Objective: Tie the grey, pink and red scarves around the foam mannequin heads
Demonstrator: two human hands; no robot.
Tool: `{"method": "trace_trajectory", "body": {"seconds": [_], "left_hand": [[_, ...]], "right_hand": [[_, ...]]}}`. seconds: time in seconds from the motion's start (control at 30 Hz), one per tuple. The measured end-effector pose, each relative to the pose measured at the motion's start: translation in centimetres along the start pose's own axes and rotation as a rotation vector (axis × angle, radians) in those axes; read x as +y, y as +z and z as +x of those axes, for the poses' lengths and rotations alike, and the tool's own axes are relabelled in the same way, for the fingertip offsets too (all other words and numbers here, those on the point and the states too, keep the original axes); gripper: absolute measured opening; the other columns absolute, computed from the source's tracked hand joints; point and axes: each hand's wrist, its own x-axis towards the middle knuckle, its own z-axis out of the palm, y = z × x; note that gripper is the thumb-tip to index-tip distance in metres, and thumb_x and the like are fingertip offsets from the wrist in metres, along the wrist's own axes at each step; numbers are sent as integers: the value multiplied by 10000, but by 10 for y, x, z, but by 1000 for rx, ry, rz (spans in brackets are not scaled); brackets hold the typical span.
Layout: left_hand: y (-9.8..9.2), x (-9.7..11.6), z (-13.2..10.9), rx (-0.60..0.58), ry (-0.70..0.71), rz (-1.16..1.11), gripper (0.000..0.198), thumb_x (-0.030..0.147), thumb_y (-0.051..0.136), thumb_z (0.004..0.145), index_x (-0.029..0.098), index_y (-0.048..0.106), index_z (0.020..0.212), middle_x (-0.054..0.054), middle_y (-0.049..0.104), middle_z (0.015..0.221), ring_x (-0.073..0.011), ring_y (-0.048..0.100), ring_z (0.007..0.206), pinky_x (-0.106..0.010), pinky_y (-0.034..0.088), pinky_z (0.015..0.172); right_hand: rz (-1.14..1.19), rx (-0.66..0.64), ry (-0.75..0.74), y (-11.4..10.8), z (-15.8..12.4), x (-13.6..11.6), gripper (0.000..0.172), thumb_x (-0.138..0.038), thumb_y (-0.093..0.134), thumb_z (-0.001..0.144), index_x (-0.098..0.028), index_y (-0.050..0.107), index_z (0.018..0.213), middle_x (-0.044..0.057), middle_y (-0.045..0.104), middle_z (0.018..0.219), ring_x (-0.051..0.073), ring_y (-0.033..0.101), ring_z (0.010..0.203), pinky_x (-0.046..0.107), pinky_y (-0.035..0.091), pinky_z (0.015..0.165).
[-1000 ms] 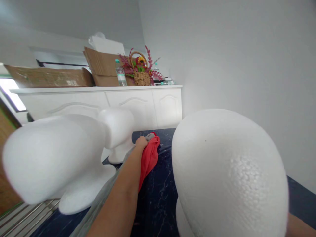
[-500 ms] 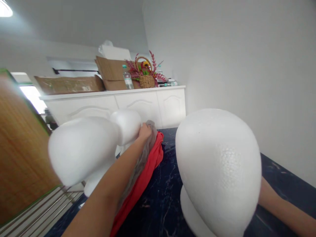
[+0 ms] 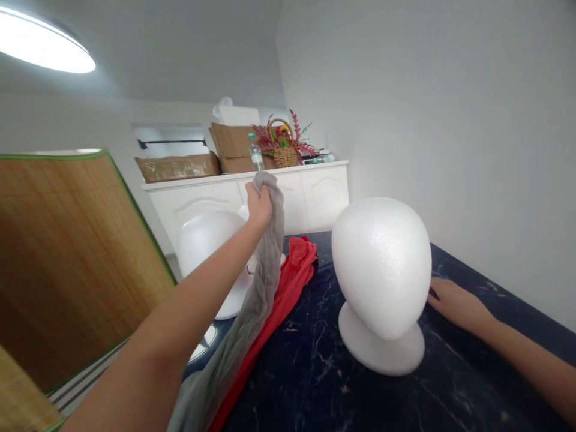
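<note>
Dark veined marble tabletop (image 3: 472,372) against a white wall (image 3: 472,120), ceiling lamp (image 3: 40,45) glowing at 10 o'clock, bamboo screen (image 3: 67,258) at 9! Far off at 12, a white cabinet (image 3: 324,195) carries cardboard boxes (image 3: 236,141), one water bottle (image 3: 255,153) and one wicker basket (image 3: 284,153) of artificial flowers. The left hand (image 3: 260,207) is up, grip closed on the top of one gray ribbed cloth (image 3: 265,270), whose long axis hangs from 12 down toward 7. One red cloth (image 3: 279,324) lies beneath it. Two foam heads, both upright: one (image 3: 382,264) on its round base at 2 o'clock, the other (image 3: 202,246) behind the left arm. The right hand (image 3: 456,306) lies flat, grip open and holding nothing, just beside the first head!
</note>
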Motion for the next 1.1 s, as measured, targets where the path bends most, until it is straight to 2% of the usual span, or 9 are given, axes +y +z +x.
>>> {"method": "trace_trajectory", "body": {"seconds": [0.07, 0.13, 0.23, 0.3, 0.4, 0.5, 0.63, 0.87, 1.1], "left_hand": [[-14, 26, -3, 16, 79, -104, 74, 171, 497, 922, 221, 455, 955, -31, 588, 981, -191, 592, 1012, -335, 453, 969], [-30, 55, -13, 0, 149, -199, 129, 138, 530, 880, 227, 474, 954, -26, 588, 1007, -188, 587, 1023, -325, 460, 966], [-55, 100, -50, -126, 243, -344, 174, 134, 569, 848, 248, 517, 970, -10, 592, 1001, -187, 586, 1002, -315, 476, 939], [-72, 128, -86, -249, 268, -405, 165, 185, 582, 871, 261, 535, 1011, -3, 601, 1021, -183, 582, 1011, -312, 473, 946], [-95, 162, -142, -408, 247, -386, 162, 203, 562, 906, 260, 560, 1057, 1, 625, 1081, -173, 579, 1055, -293, 463, 967], [-115, 177, -178, -527, 172, -344, 199, 143, 526, 904, 242, 574, 1069, -3, 641, 1081, -163, 598, 1021, -276, 484, 922], [-119, 162, -189, -595, 29, -332, 208, 220, 582, 888, 247, 569, 1094, -8, 651, 1046, -186, 609, 999, -313, 498, 902], [-78, 112, -212, -573, -84, -372, 206, 287, 566, 893, 193, 557, 1076, -50, 635, 1083, -190, 588, 1045, -299, 454, 920], [-59, 72, -219, -605, -61, -198, 185, 215, 503, 842, 182, 624, 979, -83, 605, 1185, -235, 531, 1173, -376, 388, 1073]], "right_hand": [[75, 24, 142, -26, 2, -8, 315, -345, 514, 869, -201, 687, 1090, 138, 734, 974, 354, 693, 915, 503, 538, 811], [220, 234, 230, -59, 0, -33, 287, -400, 532, 889, -239, 667, 1085, 113, 726, 914, 338, 684, 861, 498, 519, 780], [641, 566, 109, -105, -12, -106, 226, -442, 584, 907, -296, 666, 1057, 72, 702, 958, 276, 662, 928, 463, 495, 888], [903, 511, -88, -125, -23, -167, 282, -477, 613, 901, -293, 671, 1107, 53, 688, 1029, 255, 650, 964, 443, 505, 906], [1127, 259, -312, -141, -34, -247, 379, -489, 620, 902, -272, 652, 1211, 50, 668, 1185, 242, 627, 1073, 412, 501, 961], [1287, 284, -390, -143, -30, -288, 216, -402, 662, 867, -246, 718, 1006, 22, 708, 1084, 208, 642, 1028, 344, 511, 963], [1387, 334, -292, -129, -11, -292, 143, -304, 603, 840, -210, 710, 833, 4, 707, 888, 200, 649, 914, 325, 525, 875], [1297, 381, -90, -90, 4, -281, 210, -327, 494, 791, -192, 652, 825, 16, 657, 784, 218, 604, 846, 333, 499, 796], [681, 550, -129, -52, -6, -220, 488, -299, 588, 762, -247, 562, 1246, 111, 561, 1287, 327, 470, 1245, 487, 364, 1071]]}}
